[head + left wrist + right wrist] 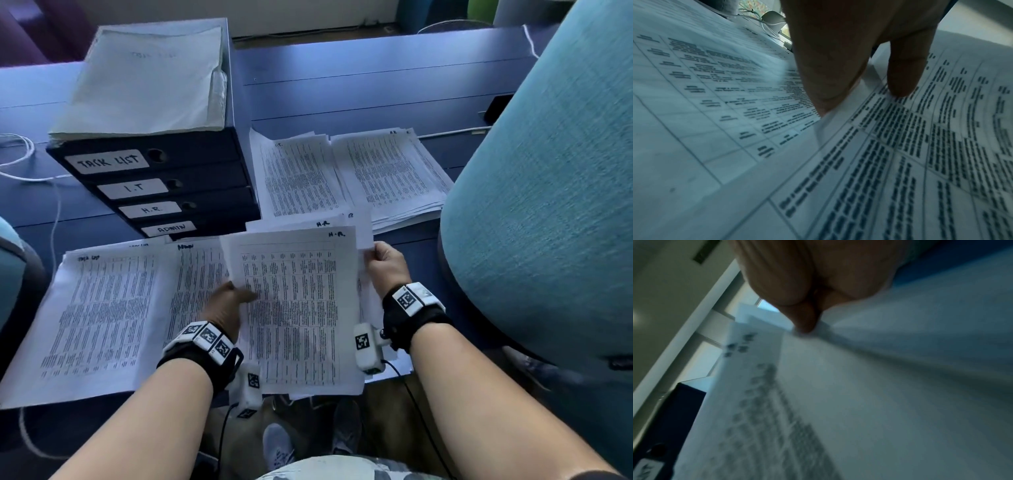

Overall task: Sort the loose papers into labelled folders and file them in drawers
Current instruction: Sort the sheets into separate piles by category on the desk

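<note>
A: Where does the sort stand?

B: Both hands are on a white printed sheet with a table of text, marked "H.R." at its top corner [291, 308]. It's lifted just above more loose sheets at the near edge of the blue surface [376, 85]. The left hand [224, 305] pinches its left edge, thumb on top and fingers [830, 68] curled beneath. The right hand [387, 267] grips the right edge of the bundle near the top; the right wrist view is blurred, but its fingers [805, 318] look closed on paper.

A: And where should it go?

B: Probably the far-right stack of white sheets marked "H.R." [390, 171], beside the one marked "I.T." [294, 178]. The black four-drawer box with white handwritten labels [161, 185] sits to the left, a pale grey-green paper folder [144, 82] on top.

A: The risks?

B: I'd say a second sheet clinging underneath, so a differently marked page rides along. The near piles, "Task List" [99, 318] and "Admin" [195, 284], overlap and could mix. The bundle overhangs the edge, so loose sheets might slide to the floor.
</note>
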Demonstrator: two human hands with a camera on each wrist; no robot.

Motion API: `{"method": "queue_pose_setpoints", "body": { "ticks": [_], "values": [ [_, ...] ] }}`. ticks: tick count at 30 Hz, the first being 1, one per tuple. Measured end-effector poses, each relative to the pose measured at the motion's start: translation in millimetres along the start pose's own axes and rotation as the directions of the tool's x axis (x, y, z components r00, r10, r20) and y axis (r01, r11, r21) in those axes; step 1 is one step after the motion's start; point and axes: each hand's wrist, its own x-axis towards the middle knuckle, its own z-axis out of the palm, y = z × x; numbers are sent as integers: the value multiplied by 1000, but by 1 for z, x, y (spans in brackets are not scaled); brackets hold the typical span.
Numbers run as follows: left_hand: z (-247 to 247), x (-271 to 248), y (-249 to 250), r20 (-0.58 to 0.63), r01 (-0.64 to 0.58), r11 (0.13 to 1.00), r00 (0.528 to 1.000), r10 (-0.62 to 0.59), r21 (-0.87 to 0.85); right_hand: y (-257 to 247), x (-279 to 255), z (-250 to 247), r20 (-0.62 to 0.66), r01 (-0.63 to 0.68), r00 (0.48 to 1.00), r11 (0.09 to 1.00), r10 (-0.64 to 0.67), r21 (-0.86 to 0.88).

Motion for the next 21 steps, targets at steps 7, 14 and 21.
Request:
{"method": "queue_pose_setpoints", "body": {
  "ticks": [7, 14, 21],
  "values": [
    [-3, -4, -1, -201, -20, 901, 972, 119, 433, 11, -9, 7, 85, -34, 994, 917, 74, -397],
    [-10, 1, -8, -192, 92, 783, 981, 36, 616, 32, -28, 7, -38, -157, 975, 555, 220, -817],
    [-14, 3, -14, -193, 108, 791, 981, 12, 602, 29, -22, 11, -17, -178, 964, 598, 265, -781]
  ]
}}
